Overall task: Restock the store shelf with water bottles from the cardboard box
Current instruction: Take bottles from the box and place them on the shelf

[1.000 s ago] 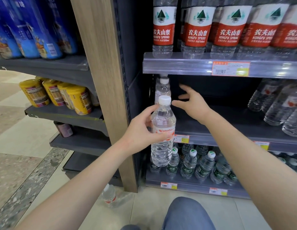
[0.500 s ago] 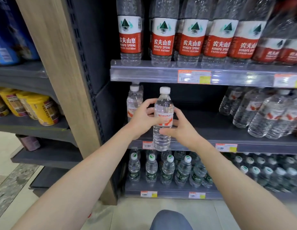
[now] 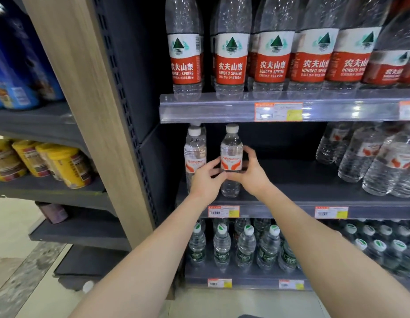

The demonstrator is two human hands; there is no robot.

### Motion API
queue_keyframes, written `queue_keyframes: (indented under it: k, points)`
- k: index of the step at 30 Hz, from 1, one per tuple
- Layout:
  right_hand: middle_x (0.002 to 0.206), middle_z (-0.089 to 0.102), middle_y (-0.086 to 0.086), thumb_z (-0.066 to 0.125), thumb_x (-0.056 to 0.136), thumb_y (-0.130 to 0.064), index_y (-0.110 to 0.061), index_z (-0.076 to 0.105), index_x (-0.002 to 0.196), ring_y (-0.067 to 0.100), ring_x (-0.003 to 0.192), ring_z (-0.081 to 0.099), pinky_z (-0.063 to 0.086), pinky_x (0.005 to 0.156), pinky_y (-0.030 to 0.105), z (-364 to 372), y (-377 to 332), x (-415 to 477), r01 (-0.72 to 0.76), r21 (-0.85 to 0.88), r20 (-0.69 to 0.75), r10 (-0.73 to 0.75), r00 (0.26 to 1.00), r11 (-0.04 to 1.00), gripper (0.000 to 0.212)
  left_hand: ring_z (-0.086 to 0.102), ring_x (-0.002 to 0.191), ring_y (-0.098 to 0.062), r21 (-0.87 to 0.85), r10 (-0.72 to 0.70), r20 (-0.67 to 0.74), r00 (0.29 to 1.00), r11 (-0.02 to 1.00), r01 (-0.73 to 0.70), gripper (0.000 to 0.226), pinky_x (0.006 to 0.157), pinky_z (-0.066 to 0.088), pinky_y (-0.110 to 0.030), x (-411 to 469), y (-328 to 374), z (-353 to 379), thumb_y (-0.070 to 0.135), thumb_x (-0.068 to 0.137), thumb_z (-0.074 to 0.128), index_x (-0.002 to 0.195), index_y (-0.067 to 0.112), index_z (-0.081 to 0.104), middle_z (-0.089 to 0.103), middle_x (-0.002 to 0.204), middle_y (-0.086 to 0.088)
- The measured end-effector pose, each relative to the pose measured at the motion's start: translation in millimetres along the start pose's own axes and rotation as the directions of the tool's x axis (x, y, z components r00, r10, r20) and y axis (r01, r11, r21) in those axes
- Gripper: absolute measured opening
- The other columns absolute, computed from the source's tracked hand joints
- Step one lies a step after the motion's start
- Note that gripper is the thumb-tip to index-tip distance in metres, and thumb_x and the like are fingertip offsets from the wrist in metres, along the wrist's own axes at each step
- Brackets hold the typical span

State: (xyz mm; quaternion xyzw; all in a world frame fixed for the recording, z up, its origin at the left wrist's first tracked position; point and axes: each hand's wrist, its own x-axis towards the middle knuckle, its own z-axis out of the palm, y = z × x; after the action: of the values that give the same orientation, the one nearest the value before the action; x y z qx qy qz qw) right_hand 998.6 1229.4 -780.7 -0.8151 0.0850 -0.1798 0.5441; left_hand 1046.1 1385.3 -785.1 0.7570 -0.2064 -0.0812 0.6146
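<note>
**Water Bottle Held Upright at the Front of the Middle Shelf**

A clear plastic water bottle with a white cap and a red-and-white label [image 3: 231, 157] was held between both hands at the left end of the dark grey middle shelf [image 3: 302, 196]. The left hand [image 3: 205, 181] was curled against the bottle's left side, at the lower edge of the label. The right hand [image 3: 253, 174] was wrapped round the right side, with its thumb in front and its fingers [image 3: 249, 152] seen beside the label. Neither hand was spread wide; both were closed on the bottle.

The bottle's long axis was kept vertical, cap uppermost. Its base was seen at the level of the shelf, close to the front edge; whether it was fully set down could not be told. The bottle lay straight ahead and evenly between the two hands, so neither was judged the nearer. A second bottle of the same kind [image 3: 195, 154] stood just beside it on the left, its lower part covered by the left hand. Bare shelf was left behind it and to its right, as far as a group of similar clear bottles [image 3: 371, 157] well apart.

The placing step was judged nearly done: only a release, or a short push straight back, seemed to be called for. Care would be needed so that the neighbour was not knocked as the left hand was drawn out. The cardboard box was not in view.
</note>
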Motion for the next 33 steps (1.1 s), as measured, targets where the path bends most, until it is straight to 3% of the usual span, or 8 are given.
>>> queue_keyframes:
  k: [6,9,12,17,21,25,29,33]
  points:
    - [0.121,0.068,-0.004,0.091,0.077,-0.022,-0.037,0.023,0.154,0.011,0.113,0.066,0.056,0.100,0.043,-1.9,8.7,8.2,-0.014,-0.020,0.019,0.015,1.000,1.000,0.104,0.068,0.114,-0.007,0.052,0.042,-0.097,0.994,0.998,-0.037,0.056,0.107,0.055,-0.037,2.3,-2.7,7.4,0.012,0.098,0.070,0.151,0.025,0.057,0.074,0.120,0.005]
    - [0.124,0.070,-0.002,0.086,0.080,-0.013,-0.040,0.020,0.157,0.011,0.115,0.066,0.056,0.100,0.040,-5.6,8.8,8.8,-0.027,-0.055,0.057,0.030,0.998,0.998,0.105,0.067,0.114,-0.003,0.077,0.063,-0.168,0.984,0.996,-0.050,0.053,0.099,0.054,-0.025,-2.6,-2.9,13.9,0.015,0.099,0.071,0.150,0.026,0.059,0.075,0.122,0.005]
    - [0.123,0.070,-0.005,0.085,0.082,-0.017,-0.043,0.018,0.158,0.011,0.113,0.067,0.058,0.094,0.033,-5.6,12.3,9.2,-0.036,-0.061,0.033,0.038,0.999,0.997,0.105,0.067,0.114,-0.004,0.123,0.079,-0.242,0.967,0.991,-0.050,0.048,0.087,0.046,-0.013,-4.5,0.2,23.7,0.017,0.102,0.068,0.149,0.025,0.060,0.075,0.123,0.002]
    - [0.119,0.070,-0.007,0.086,0.083,-0.023,-0.045,0.020,0.157,0.008,0.110,0.066,0.056,0.093,0.030,-3.7,19.4,14.8,-0.012,-0.055,0.012,0.013,1.000,0.998,0.102,0.065,0.125,-0.012,0.146,0.082,-0.266,0.960,0.988,-0.043,0.051,0.099,0.049,-0.021,-3.7,0.4,30.6,0.014,0.102,0.068,0.151,0.023,0.057,0.072,0.132,0.000]
    - [0.118,0.068,-0.008,0.085,0.082,-0.020,-0.042,0.023,0.158,0.006,0.112,0.064,0.053,0.094,0.026,-3.0,22.0,19.5,0.004,-0.063,0.011,-0.003,1.000,0.998,0.100,0.060,0.134,-0.017,0.161,0.062,-0.171,0.983,0.986,-0.034,0.061,0.111,0.051,-0.035,-10.4,-0.2,26.2,0.021,0.102,0.069,0.158,0.020,0.046,0.065,0.143,-0.006]
    - [0.118,0.069,-0.005,0.083,0.084,-0.015,-0.043,0.022,0.158,0.009,0.113,0.065,0.052,0.098,0.031,-1.8,26.5,26.7,0.007,-0.067,0.010,-0.006,1.000,0.998,0.100,0.061,0.133,-0.016,0.271,0.074,-0.048,0.996,0.961,-0.058,0.062,0.109,0.053,-0.039,-33.4,-4.1,11.5,0.033,0.105,0.064,0.161,0.029,0.039,0.062,0.146,-0.007]
    - [0.120,0.068,-0.002,0.082,0.086,-0.015,-0.045,0.021,0.158,0.013,0.113,0.064,0.053,0.097,0.032,4.7,26.3,40.6,0.016,-0.077,0.028,-0.014,1.000,0.997,0.099,0.071,0.112,-0.021,0.500,0.107,-0.051,0.993,0.863,-0.068,0.057,0.095,0.059,-0.047,-49.2,1.8,1.4,0.041,0.104,0.058,0.158,0.037,0.041,0.073,0.126,-0.004]
    - [0.125,0.065,-0.004,0.080,0.088,-0.013,-0.044,0.018,0.160,0.013,0.118,0.062,0.052,0.103,0.033,12.2,26.5,55.2,0.020,-0.053,0.048,-0.018,0.999,0.998,0.100,0.072,0.108,-0.026,0.514,0.120,-0.035,0.992,0.853,-0.085,0.059,0.093,0.059,-0.049,-52.0,16.9,-5.7,0.042,0.104,0.057,0.160,0.038,0.038,0.075,0.119,-0.009]
